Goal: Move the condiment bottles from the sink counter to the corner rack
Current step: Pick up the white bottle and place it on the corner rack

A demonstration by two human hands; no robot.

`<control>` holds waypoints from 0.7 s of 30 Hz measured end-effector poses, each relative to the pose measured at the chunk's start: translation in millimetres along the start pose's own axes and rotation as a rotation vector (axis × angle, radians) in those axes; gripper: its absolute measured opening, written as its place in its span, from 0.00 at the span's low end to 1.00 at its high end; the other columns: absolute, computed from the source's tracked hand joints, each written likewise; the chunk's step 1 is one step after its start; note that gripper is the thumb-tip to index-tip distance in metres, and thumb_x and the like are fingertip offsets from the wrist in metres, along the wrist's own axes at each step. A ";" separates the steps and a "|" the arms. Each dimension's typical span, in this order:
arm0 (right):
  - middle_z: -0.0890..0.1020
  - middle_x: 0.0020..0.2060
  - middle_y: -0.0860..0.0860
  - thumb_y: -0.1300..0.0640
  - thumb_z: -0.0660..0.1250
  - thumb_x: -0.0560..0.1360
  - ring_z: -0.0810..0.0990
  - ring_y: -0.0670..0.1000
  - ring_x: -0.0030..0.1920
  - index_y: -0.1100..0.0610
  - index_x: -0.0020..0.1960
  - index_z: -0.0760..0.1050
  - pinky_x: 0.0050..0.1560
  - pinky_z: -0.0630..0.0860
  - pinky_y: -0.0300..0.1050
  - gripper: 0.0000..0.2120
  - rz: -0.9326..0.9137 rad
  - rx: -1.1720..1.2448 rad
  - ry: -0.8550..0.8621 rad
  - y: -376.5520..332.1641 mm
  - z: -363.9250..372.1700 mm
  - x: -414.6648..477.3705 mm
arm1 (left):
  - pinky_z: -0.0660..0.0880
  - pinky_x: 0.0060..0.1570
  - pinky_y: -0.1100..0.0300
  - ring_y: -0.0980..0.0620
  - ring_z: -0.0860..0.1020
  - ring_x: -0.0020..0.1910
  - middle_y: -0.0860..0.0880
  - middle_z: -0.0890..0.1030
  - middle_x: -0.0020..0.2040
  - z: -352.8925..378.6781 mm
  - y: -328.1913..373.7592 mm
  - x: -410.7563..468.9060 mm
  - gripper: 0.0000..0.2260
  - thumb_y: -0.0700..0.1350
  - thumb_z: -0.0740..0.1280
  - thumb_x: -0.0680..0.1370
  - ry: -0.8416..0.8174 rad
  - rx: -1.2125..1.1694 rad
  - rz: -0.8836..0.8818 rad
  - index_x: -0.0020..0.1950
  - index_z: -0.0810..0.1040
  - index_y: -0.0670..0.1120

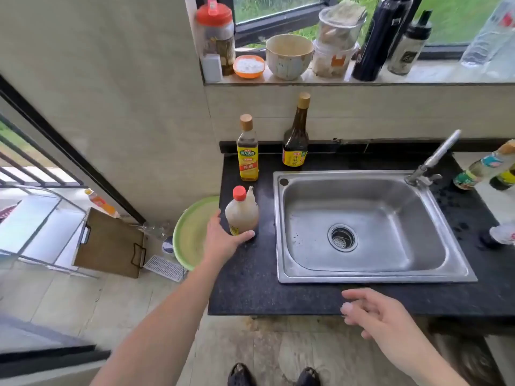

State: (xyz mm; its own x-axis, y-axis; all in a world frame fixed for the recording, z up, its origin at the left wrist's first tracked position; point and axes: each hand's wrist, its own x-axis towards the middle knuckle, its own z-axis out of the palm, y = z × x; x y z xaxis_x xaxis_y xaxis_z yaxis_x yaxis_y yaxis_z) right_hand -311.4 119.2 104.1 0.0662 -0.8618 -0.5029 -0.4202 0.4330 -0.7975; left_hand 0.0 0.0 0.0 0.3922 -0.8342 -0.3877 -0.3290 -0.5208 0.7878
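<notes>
Head view showed the person's left hand (pixel 223 240) cupped around the base of a squat cloudy plastic bottle with a red cap (pixel 242 213), thumb and fingers touching it but the grasp seemingly not yet closed, while it stood on the black speckled stone counter (pixel 250 274) left of the stainless steel sink (pixel 362 227). The right hand (pixel 381 316) hung open and empty over the counter's front edge. In judgement the pick-up was beginning; next came closing, lifting clear of the tall yellow-labelled bottle (pixel 247 151) just behind and the dark bottle (pixel 296 135), then carrying left past the green basin (pixel 192 232) toward the wire rack (pixel 41 218).
</notes>
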 end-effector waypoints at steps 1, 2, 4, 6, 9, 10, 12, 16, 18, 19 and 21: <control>0.84 0.40 0.57 0.60 0.70 0.74 0.83 0.55 0.44 0.52 0.51 0.80 0.37 0.75 0.42 0.07 -0.016 0.013 -0.005 2.8 0.4 3.0 | 0.67 0.71 0.44 0.45 0.67 0.74 0.46 0.67 0.75 5.0 -0.8 8.7 0.56 0.59 0.82 0.56 0.005 -0.021 0.037 0.77 0.57 0.49; 0.84 0.40 0.57 0.60 0.71 0.74 0.83 0.56 0.44 0.52 0.51 0.80 0.37 0.75 0.41 0.07 -0.004 0.015 -0.001 2.7 0.2 5.5 | 0.69 0.70 0.43 0.45 0.68 0.72 0.46 0.68 0.73 9.3 -2.3 16.7 0.58 0.60 0.82 0.53 0.009 -0.015 0.060 0.76 0.58 0.49; 0.84 0.40 0.56 0.60 0.71 0.74 0.83 0.56 0.44 0.52 0.51 0.80 0.36 0.75 0.38 0.07 0.010 0.002 -0.002 6.3 -1.1 10.0 | 0.71 0.67 0.42 0.44 0.71 0.70 0.46 0.71 0.71 20.8 -9.2 33.5 0.58 0.61 0.82 0.50 0.012 -0.012 0.073 0.75 0.59 0.49; 0.84 0.39 0.54 0.57 0.72 0.74 0.83 0.55 0.44 0.51 0.52 0.80 0.39 0.75 0.40 0.07 0.022 -0.015 -0.003 10.4 0.2 13.0 | 0.73 0.65 0.45 0.45 0.73 0.67 0.46 0.73 0.68 29.8 -11.2 40.7 0.55 0.57 0.83 0.52 0.051 -0.036 0.077 0.73 0.61 0.48; 0.84 0.40 0.52 0.51 0.72 0.72 0.83 0.54 0.44 0.49 0.52 0.79 0.41 0.75 0.40 0.09 0.027 -0.023 -0.010 15.9 0.7 16.9 | 0.73 0.54 0.55 0.48 0.76 0.57 0.47 0.77 0.61 38.0 -10.8 42.7 0.41 0.48 0.83 0.59 0.092 -0.066 0.125 0.67 0.67 0.48; 0.84 0.40 0.52 0.53 0.72 0.74 0.83 0.54 0.44 0.49 0.52 0.79 0.41 0.75 0.39 0.08 0.029 -0.026 -0.010 17.0 0.5 18.1 | 0.72 0.51 0.55 0.48 0.76 0.55 0.48 0.77 0.59 39.0 -9.5 41.0 0.38 0.47 0.83 0.61 0.100 -0.051 0.132 0.66 0.67 0.48; 0.85 0.40 0.52 0.57 0.71 0.75 0.83 0.52 0.43 0.49 0.52 0.79 0.40 0.75 0.36 0.07 0.021 -0.036 -0.008 17.6 -0.1 20.4 | 0.71 0.48 0.55 0.49 0.75 0.53 0.49 0.77 0.56 38.6 -4.9 31.4 0.36 0.47 0.82 0.62 0.112 -0.034 0.154 0.64 0.68 0.48; 0.85 0.40 0.54 0.59 0.71 0.74 0.84 0.52 0.43 0.51 0.52 0.79 0.39 0.74 0.35 0.07 -0.007 -0.032 -0.008 8.1 -1.5 25.7 | 0.72 0.44 0.56 0.48 0.76 0.50 0.49 0.77 0.53 30.0 -0.4 8.8 0.32 0.47 0.82 0.62 0.117 -0.013 0.203 0.59 0.68 0.49; 0.84 0.41 0.54 0.58 0.71 0.75 0.84 0.51 0.43 0.51 0.52 0.79 0.39 0.73 0.36 0.07 -0.032 -0.037 -0.012 -0.9 -3.1 29.9 | 0.73 0.41 0.59 0.47 0.77 0.50 0.48 0.76 0.52 23.0 3.0 -4.0 0.31 0.48 0.82 0.61 0.102 0.003 0.255 0.56 0.67 0.51; 0.84 0.41 0.55 0.58 0.70 0.75 0.84 0.52 0.43 0.51 0.52 0.79 0.38 0.74 0.37 0.07 -0.045 -0.028 -0.013 -8.0 -4.8 32.0 | 0.72 0.40 0.61 0.47 0.77 0.49 0.48 0.76 0.52 19.1 5.5 -11.8 0.31 0.48 0.82 0.60 0.094 0.007 0.283 0.55 0.67 0.52; 0.84 0.42 0.56 0.57 0.70 0.75 0.83 0.54 0.44 0.50 0.53 0.79 0.38 0.74 0.39 0.07 -0.094 -0.032 -0.018 -26.5 -9.8 35.4 | 0.73 0.40 0.61 0.48 0.76 0.48 0.48 0.75 0.51 9.4 12.2 -33.4 0.32 0.50 0.81 0.59 0.089 0.004 0.340 0.55 0.67 0.52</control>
State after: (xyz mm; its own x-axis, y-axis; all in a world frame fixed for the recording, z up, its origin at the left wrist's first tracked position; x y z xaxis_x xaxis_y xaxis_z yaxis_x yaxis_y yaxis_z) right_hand -306.8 74.7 110.7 0.1227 -0.8931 -0.4328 -0.4398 0.3420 -0.8304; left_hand -25.2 19.9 18.0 0.3331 -0.9410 -0.0599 -0.4574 -0.2168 0.8624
